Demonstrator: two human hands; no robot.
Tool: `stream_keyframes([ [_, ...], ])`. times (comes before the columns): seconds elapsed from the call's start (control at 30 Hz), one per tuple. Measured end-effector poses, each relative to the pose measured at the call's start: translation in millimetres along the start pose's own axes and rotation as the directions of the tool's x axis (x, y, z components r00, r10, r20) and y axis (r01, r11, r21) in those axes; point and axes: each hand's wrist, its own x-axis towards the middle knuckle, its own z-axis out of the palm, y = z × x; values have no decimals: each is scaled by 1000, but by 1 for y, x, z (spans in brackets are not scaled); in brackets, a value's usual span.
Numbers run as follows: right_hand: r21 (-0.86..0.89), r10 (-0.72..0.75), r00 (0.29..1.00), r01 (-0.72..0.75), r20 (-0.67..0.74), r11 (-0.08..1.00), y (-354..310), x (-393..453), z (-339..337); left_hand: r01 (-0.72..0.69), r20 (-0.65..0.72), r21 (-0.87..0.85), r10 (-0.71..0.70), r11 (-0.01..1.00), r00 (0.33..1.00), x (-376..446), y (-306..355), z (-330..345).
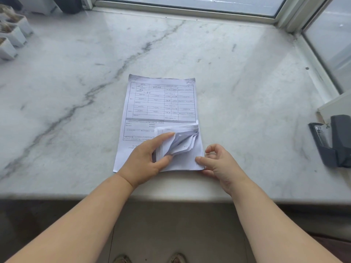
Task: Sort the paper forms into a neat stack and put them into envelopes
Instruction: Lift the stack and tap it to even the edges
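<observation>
A stack of printed paper forms (161, 103) lies flat on the marble counter (76, 82), near its front edge. My left hand (146, 158) grips the curled-up lower right corner of several sheets (180, 141), thumb under and fingers over them. My right hand (216, 164) sits at the stack's lower right corner, its thumb tip touching the bottom sheet's edge and its fingers loosely curled, holding nothing. No envelope shows in the head view.
A dark stapler (332, 141) lies at the right edge of the counter beside a white block (336, 105). Small white pots (11, 38) stand at the far left. A window frame (190, 8) runs along the back and right side.
</observation>
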Motion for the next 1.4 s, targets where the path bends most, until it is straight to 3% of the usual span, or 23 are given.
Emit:
stream_keyframes([
  [0.1, -150, -119, 988, 103, -99, 983, 3, -3, 7, 23, 9, -36, -23, 999, 1000, 0, 3, -1],
  [0.2, -575, -340, 932, 211, -126, 791, 2, -5, 12, 60, 33, -61, -58, 996, 998, 1, 7, -4],
  [0.23, -630, -360, 928, 222, -98, 744, -1, -5, 13, 72, 49, -66, -69, 995, 996, 2, 7, -5],
  [0.3, -609, -330, 941, 220, -72, 762, -11, -1, 14, 82, 75, -74, -76, 994, 994, 3, 6, -8],
  [0.37, -534, -214, 975, 151, -57, 832, -24, 4, 11, 93, 109, -64, -85, 994, 990, 5, 3, -11],
  [0.43, -560, -97, 995, 96, 28, 823, -32, 5, 5, 102, 126, -60, -93, 993, 988, 7, -4, -12],
  [0.53, -830, -137, 986, 150, 89, 537, -30, 6, -4, 113, 103, -108, -101, 988, 989, 5, -1, -11],
  [0.63, -880, -233, 968, 192, 96, 435, -24, 9, -3, 73, 67, -136, -64, 988, 996, 3, -1, -10],
  [0.7, -863, -263, 963, 183, 61, 471, -24, 12, 0, 68, 63, -161, -58, 985, 996, 3, -3, -9],
  [0.8, -781, -291, 955, 143, -51, 607, -21, 13, 0, 51, 48, -190, -43, 980, 998, 3, -6, -8],
  [0.9, -652, -330, 942, 212, -63, 728, -25, 12, 4, 31, 46, -207, -21, 978, 999, 3, -8, -10],
  [1.03, -419, -145, 989, 122, -23, 900, -35, 10, 10, 31, 96, -236, -8, 971, 995, 5, -5, -15],
  [1.13, -284, 71, 997, -73, -20, 956, -49, 11, 24, -4, 141, -261, 43, 965, 989, 4, -7, -19],
  [1.23, -112, 294, 956, -294, -16, 949, -51, 22, 28, 0, 220, -234, 53, 972, 974, 5, -8, -22],
  [1.3, -129, 335, 942, -334, -16, 934, -55, 27, 31, -45, 238, -167, 85, 985, 968, 6, -8, -24],
  [1.4, -254, 276, 960, -280, -54, 926, -64, 22, 42, -73, 268, -140, 109, 987, 957, 8, -6, -28],
])
